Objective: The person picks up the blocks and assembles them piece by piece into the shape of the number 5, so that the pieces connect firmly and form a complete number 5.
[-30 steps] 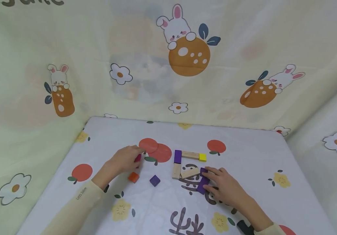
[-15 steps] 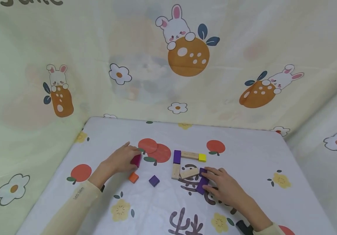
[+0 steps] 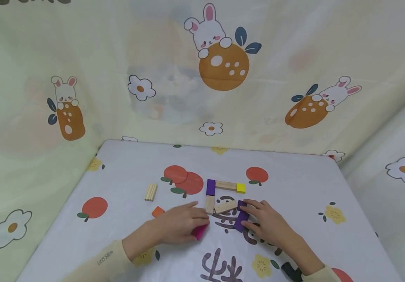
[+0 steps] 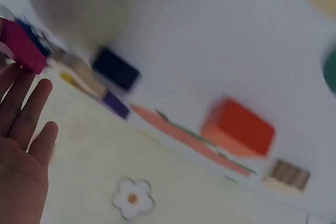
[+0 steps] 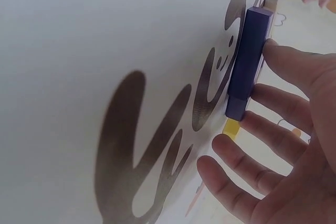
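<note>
In the head view my left hand (image 3: 181,223) pinches a magenta block (image 3: 200,232) just left of a row of blocks. The left wrist view has this magenta block (image 4: 23,48) at the fingertips; the thumb is mostly hidden. With fingers extended, my right hand (image 3: 271,225) touches two purple blocks, a longer one (image 3: 240,223) and a smaller one (image 3: 241,205) beyond it. Thumb and fingertips lie along the side of the longer purple block (image 5: 249,56) in the right wrist view. A slanted plain wooden block (image 3: 225,207) reaches toward the smaller purple one.
An upright-lying wooden block (image 3: 210,204), a purple block (image 3: 211,187), another wooden block (image 3: 226,185) and a yellow cube (image 3: 241,188) form a corner. An orange block (image 3: 158,212) and a ridged wooden piece (image 3: 151,192) lie left. A dark block (image 4: 116,69) shows in the left wrist view.
My left hand has carried the magenta block right and nearer, uncovering the ridged wooden piece and covering the loose purple cube. The right hand has stayed at the purple blocks.
</note>
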`<state>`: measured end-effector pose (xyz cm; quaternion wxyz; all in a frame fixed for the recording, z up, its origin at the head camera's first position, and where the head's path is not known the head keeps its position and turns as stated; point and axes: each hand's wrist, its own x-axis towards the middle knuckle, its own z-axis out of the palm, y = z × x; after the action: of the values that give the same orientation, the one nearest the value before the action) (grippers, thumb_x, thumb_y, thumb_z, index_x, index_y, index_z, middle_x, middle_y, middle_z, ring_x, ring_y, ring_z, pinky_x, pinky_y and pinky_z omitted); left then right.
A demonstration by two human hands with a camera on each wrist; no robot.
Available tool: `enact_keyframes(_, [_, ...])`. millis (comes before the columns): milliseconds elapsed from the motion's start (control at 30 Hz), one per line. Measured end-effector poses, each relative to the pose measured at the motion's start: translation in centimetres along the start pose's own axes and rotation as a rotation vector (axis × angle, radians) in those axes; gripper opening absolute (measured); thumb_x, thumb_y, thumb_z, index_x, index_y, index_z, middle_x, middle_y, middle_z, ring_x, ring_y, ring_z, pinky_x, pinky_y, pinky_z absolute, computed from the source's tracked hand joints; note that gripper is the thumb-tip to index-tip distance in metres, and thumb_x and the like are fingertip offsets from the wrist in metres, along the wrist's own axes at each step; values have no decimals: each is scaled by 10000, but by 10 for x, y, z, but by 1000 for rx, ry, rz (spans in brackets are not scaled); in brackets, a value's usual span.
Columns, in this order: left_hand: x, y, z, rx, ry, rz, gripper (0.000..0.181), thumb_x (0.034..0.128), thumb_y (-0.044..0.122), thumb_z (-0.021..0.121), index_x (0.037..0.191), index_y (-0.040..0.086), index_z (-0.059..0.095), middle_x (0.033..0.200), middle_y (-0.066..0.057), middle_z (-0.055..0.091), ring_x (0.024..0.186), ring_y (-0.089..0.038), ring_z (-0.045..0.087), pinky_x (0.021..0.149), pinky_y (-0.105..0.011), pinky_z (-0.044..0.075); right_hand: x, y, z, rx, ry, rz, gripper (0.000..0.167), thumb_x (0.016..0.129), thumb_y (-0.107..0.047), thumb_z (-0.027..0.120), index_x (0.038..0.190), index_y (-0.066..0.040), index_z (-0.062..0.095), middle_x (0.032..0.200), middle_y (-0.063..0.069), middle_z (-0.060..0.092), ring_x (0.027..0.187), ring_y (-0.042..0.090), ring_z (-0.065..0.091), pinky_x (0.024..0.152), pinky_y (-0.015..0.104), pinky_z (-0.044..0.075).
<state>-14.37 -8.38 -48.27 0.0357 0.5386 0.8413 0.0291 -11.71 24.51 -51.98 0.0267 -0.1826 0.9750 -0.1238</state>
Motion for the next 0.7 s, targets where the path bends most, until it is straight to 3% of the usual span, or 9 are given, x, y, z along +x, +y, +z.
enact_keyframes(167, [8,24,16,9,-68,87,533,970,365,779,1455,186,651,1473,71,671,1467,-126,561,1304,-420,373,1,0,0,-5,-4,6,477,966,-410,767,1382,-182,716,1526,94,621,1205,289,622,1004,519,605])
enact_keyframes(267, [10,30,23,3,-69,114,513,982,353,766,1459,205,647,1487,82,659,1482,-129,546,1301,-419,379,1,0,0,0,-4,6,485,964,-411,768,1384,-174,714,1529,99,617,1217,297,621,1011,528,604])
enact_keyframes(367, [10,33,25,7,-47,99,508,994,392,744,1458,212,645,1505,75,642,1497,-162,531,1294,-425,392,1,0,-2,2,-2,-1,481,964,-405,770,1380,-171,716,1526,100,620,1222,305,622,1012,530,603])
enact_keyframes(433, [9,38,26,3,-24,34,505,991,436,737,1435,213,653,1471,66,656,1451,-176,559,1256,-391,446,1,1,-2,4,-2,-2,476,964,-405,769,1379,-179,716,1524,98,620,1230,309,621,1012,532,602])
enact_keyframes(533, [7,50,23,-58,-33,-147,551,961,502,752,1421,216,652,1368,45,680,1262,-151,598,1100,-298,547,1,1,-1,10,-8,2,473,967,-419,764,1381,-195,716,1527,96,617,1265,333,618,1021,548,598])
enact_keyframes(633, [6,64,21,-103,-110,-325,612,933,531,770,1445,228,627,1279,26,675,1122,-128,548,957,-255,562,0,2,0,20,-10,6,473,969,-428,759,1380,-198,716,1527,104,615,1289,355,613,1028,562,595])
enact_keyframes(700, [7,71,19,-102,-176,-394,668,920,541,778,1477,218,601,1278,8,681,1115,-147,550,962,-278,568,-1,2,1,27,-6,8,474,967,-416,764,1381,-189,715,1528,110,615,1296,365,612,1036,569,590])
